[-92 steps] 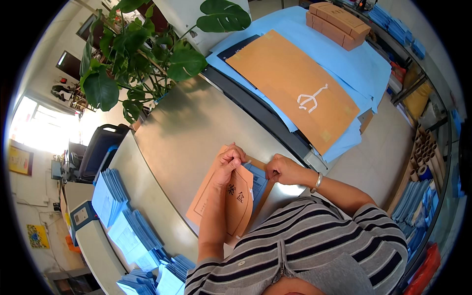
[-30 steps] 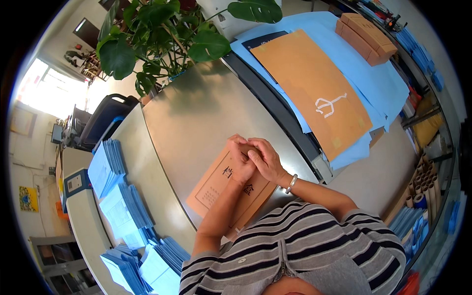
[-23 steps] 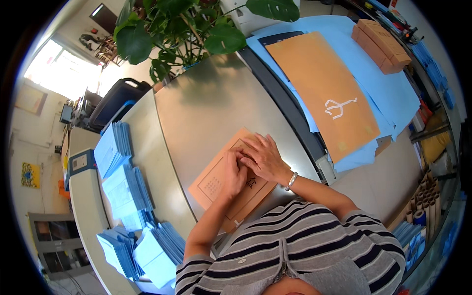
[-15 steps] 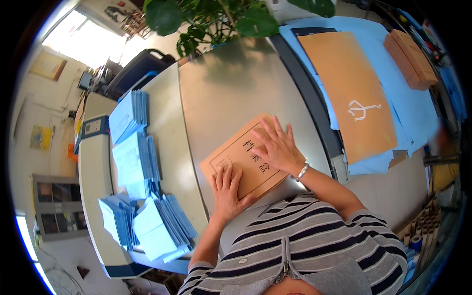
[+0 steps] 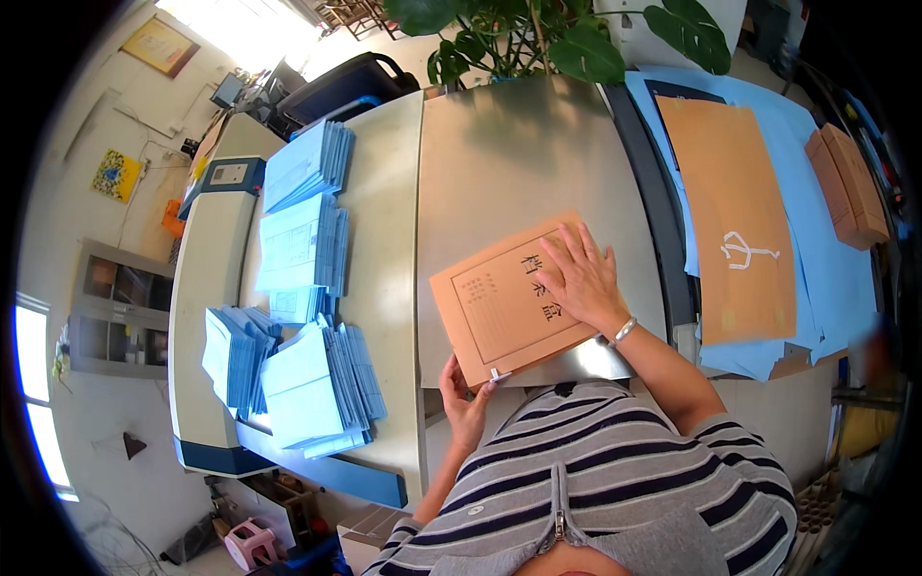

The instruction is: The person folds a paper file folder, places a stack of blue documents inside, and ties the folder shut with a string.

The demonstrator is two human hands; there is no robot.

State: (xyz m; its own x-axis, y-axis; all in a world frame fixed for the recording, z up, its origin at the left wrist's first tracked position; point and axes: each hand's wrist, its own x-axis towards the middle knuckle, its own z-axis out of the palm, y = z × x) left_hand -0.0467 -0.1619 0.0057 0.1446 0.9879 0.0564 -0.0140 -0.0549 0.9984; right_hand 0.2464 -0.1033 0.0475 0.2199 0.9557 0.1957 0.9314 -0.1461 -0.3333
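A flat brown cardboard file box (image 5: pixel 492 317) with black print on its top face lies at a slant on the shiny metal tabletop (image 5: pixel 504 154). My right hand (image 5: pixel 584 283) rests flat on its upper right part, fingers spread. At the box's lower left corner, my left hand (image 5: pixel 463 405) grips the near edge, thumb by a small white fastener (image 5: pixel 497 375). The fingers of that hand are partly hidden beneath the corner.
Stacks of blue folded papers (image 5: pixel 307 240) stand on the cream surface to the left. On the right, a brown board (image 5: pixel 735 192) lies over blue sheets (image 5: pixel 816 288), near brown boxes (image 5: pixel 845 187). A leafy plant (image 5: pixel 586 53) overhangs the far edge.
My left hand has gone from lying on the box's face to gripping its lower left corner, and the white fastener now shows. My right hand stays flat on top. The view has shifted.
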